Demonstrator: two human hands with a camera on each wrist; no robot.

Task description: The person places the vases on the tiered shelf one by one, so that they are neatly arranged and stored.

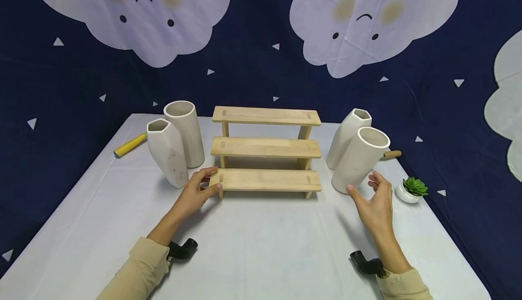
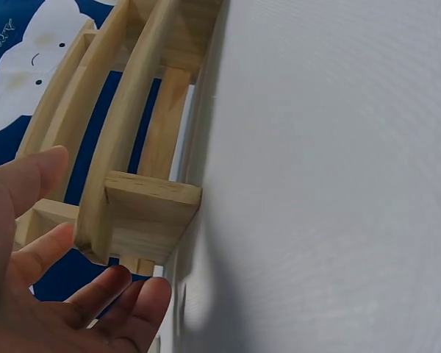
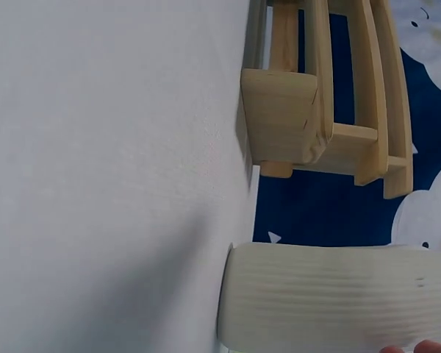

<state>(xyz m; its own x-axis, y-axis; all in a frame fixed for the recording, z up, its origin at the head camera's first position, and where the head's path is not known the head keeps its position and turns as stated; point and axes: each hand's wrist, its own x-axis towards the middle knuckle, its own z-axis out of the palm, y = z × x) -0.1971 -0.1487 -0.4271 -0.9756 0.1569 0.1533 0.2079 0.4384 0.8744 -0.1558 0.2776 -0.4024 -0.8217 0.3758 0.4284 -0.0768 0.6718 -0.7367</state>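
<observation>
A three-tier wooden stand point(image 1: 265, 180) stands on the table. At the left end of its lowest board is my left hand point(image 1: 195, 194), fingers spread and gently bent. In the left wrist view, the fingers point(image 2: 106, 290) lie around that board end point(image 2: 95, 239) without closing on it. My right hand point(image 1: 376, 207) is beside a white ribbed vase point(image 1: 355, 166), thumb and fingers apart, the thumb close to its base. Only fingertips point(image 3: 430, 347) show at the vase point(image 3: 316, 294) in the right wrist view. Behind this vase stands a white faceted vase point(image 1: 343, 137).
Left of the stand are another faceted vase point(image 1: 167, 155) and a ribbed vase point(image 1: 189, 132). A yellow handle point(image 1: 129, 146) sticks out behind them. A wooden handle point(image 1: 392, 154) and a small potted succulent point(image 1: 411, 190) lie to the right. A dark cloud-patterned cloth point(image 1: 253, 28) hangs behind.
</observation>
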